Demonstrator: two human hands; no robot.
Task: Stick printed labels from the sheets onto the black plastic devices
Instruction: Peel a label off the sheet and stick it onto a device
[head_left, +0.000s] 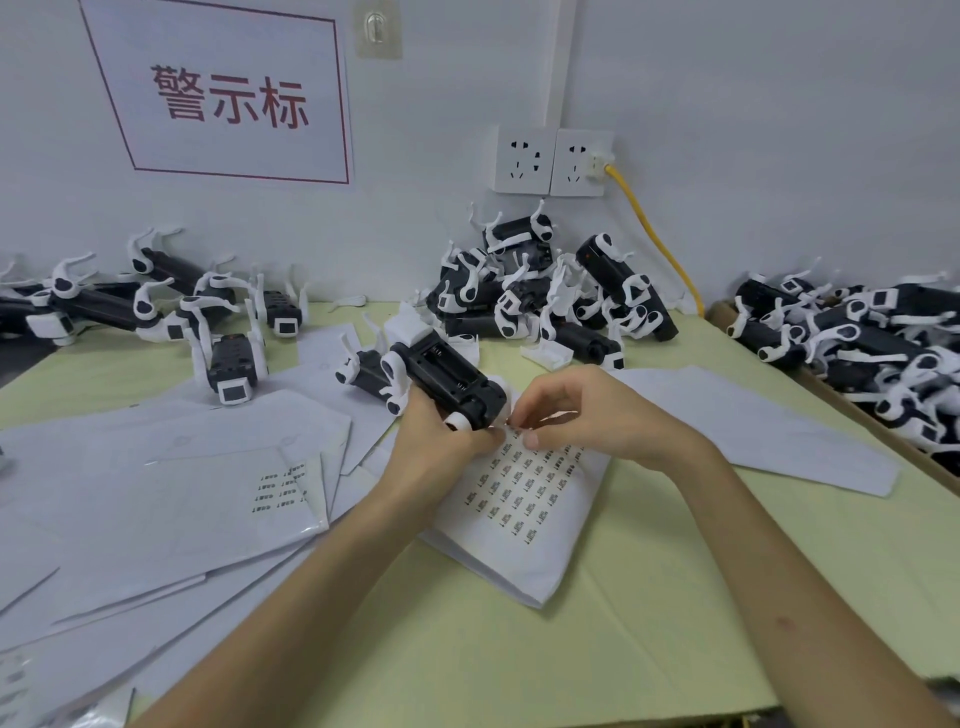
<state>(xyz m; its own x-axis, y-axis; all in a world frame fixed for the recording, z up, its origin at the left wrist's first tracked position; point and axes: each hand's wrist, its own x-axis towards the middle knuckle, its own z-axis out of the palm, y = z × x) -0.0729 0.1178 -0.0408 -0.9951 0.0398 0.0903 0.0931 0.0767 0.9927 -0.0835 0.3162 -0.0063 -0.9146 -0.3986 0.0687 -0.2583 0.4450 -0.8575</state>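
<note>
Gripping a black device (451, 382) in the left hand (434, 447), the person holds it low over the table (675, 597), long body slanting up and away to the left. The left fingers are curled round its near end, beside a white wheel-like part.

Right hand (589, 415): fingers bent, forefinger and thumb tips drawn close together at the top rows of the label sheet (524, 512), just beside the device's near end. Too small to tell whether a label sits between them. The two hands are nearly touching.

The label sheet lies flat on the table under both hands, with rows of small black-printed labels filling its upper half.

Around:
- loose sheets (197, 499) fanned and overlapping on the left, one with a few labels remaining
- heap of devices (545, 291) with white parts against the wall, centre
- more of them scattered at left (156, 306)
- cardboard box (852, 415) at right, piled with them
- wall sign (223, 98) with red characters, double sockets (550, 161), yellow cable (655, 244) plugged into the right one
</note>
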